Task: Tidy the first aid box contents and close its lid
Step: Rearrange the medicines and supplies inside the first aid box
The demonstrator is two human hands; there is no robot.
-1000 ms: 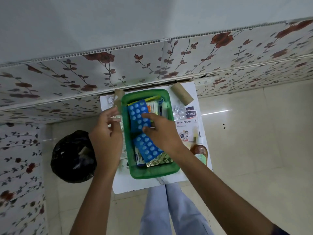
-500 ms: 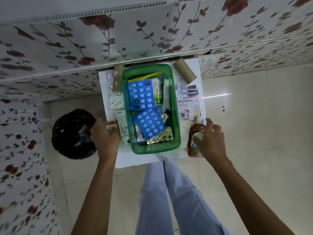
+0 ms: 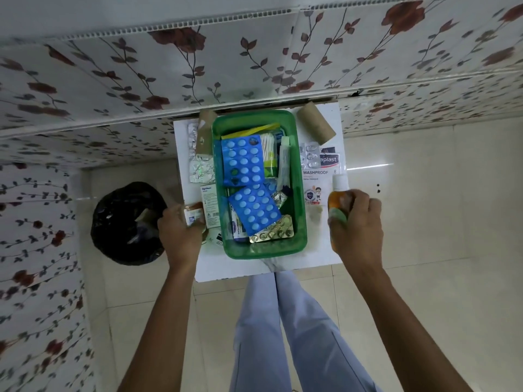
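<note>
The green first aid box [image 3: 300, 216] stands open on a small white table [image 3: 325, 258] and holds two blue blister packs [image 3: 243, 162], a gold pill strip [image 3: 273, 233], cotton buds and a white tube [image 3: 284, 162]. No lid is in view. My left hand [image 3: 178, 233] is left of the box, closed on a small brown bottle with a white label [image 3: 194, 214]. My right hand [image 3: 355, 222] is right of the box, wrapped around an amber antiseptic bottle with a green label [image 3: 336, 206].
On the table lie two cardboard rolls [image 3: 315, 123], silver blister strips [image 3: 201, 171], a waterproof plaster pack [image 3: 318, 179] and a white medicine carton [image 3: 210, 205]. A black bag [image 3: 127, 222] sits on the floor at left. A floral wall runs behind. My legs are below the table.
Both hands left the box's blue blister packs and went to the table's sides. The left closed on the small brown bottle, the right on the amber bottle.
</note>
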